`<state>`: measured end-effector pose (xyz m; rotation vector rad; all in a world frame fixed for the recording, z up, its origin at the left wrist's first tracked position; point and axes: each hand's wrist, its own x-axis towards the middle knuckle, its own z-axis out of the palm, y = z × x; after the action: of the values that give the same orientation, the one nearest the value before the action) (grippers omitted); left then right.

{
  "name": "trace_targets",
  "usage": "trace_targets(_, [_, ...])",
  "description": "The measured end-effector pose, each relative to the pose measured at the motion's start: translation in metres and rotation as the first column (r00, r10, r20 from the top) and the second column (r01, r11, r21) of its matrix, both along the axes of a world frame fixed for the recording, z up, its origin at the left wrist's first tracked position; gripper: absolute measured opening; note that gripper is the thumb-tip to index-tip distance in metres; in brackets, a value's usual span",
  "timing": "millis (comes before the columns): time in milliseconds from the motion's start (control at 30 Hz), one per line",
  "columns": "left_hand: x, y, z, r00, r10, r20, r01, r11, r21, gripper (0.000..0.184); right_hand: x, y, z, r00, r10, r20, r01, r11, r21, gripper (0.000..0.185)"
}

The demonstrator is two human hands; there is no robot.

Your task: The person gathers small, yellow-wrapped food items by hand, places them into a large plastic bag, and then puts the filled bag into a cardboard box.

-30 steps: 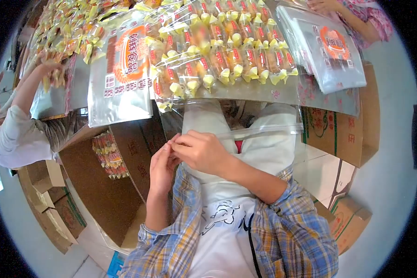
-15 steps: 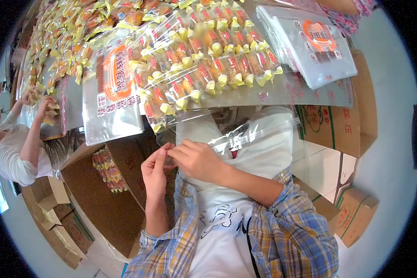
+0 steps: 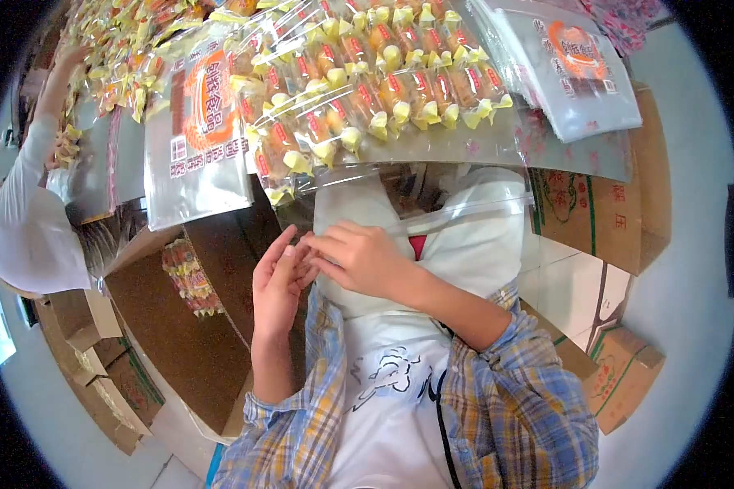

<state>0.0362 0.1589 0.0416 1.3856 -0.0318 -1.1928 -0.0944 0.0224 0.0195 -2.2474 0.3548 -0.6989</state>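
My left hand (image 3: pixel 279 275) is raised in front of my lap, palm turned inward, with its fingers apart and nothing visible in it. Beside it, my right hand (image 3: pixel 362 259) reaches across with loosely bent fingers, their tips at the left fingers. I see nothing held between them. Just beyond both hands, a large clear plastic bag (image 3: pixel 432 213) hangs its loose end over the table edge. Inside the bag, rows of small wrapped cakes (image 3: pixel 400 102) with yellow twisted ends and red labels lie on the table.
Stacks of printed clear bags lie left (image 3: pixel 192 163) and right (image 3: pixel 575 73) of the rows. More wrapped cakes (image 3: pixel 122 73) are heaped at the back left. An open carton (image 3: pixel 171 350) stands below left; another carton (image 3: pixel 595 212) is at right. A co-worker's white sleeve (image 3: pixel 28 179) is at far left.
My hands have loosened from a closer pinch, and the left fingers have spread. The view has shifted slightly. The co-worker's arm has reached farther up toward the heap.
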Motion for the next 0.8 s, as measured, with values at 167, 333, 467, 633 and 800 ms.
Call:
trace_targets(167, [-0.002, 0.006, -0.001, 0.996, 0.018, -0.090, -0.023, 0.998, -0.058, 0.051, -0.001, 0.007, -0.004, 0.994, 0.100, 0.035, -0.099, 0.995, -0.029, 0.011])
trace_targets(333, [-0.003, 0.006, -0.001, 1.000, -0.001, -0.021, 0.000, 1.000, -0.027, 0.048, 0.000, 0.007, 0.004, 0.993, 0.122, -0.001, -0.122, 0.993, -0.002, 0.011])
trace_targets(467, [-0.005, 0.006, -0.014, 0.998, 0.002, 0.066, -0.002, 1.000, -0.002, 0.041, -0.001, 0.011, -0.006, 0.985, 0.132, -0.114, -0.134, 0.991, -0.003, 0.017])
trace_targets(633, [0.006, 0.017, -0.020, 0.982, -0.069, 0.176, 0.058, 0.996, 0.067, 0.038, -0.003, 0.006, -0.005, 0.992, 0.110, -0.055, -0.112, 0.992, -0.051, 0.018])
trace_targets(800, [0.009, 0.031, -0.024, 0.967, -0.190, 0.170, 0.193, 0.981, 0.001, 0.046, 0.004, 0.020, -0.012, 0.995, 0.100, -0.007, -0.100, 0.995, -0.001, 0.017])
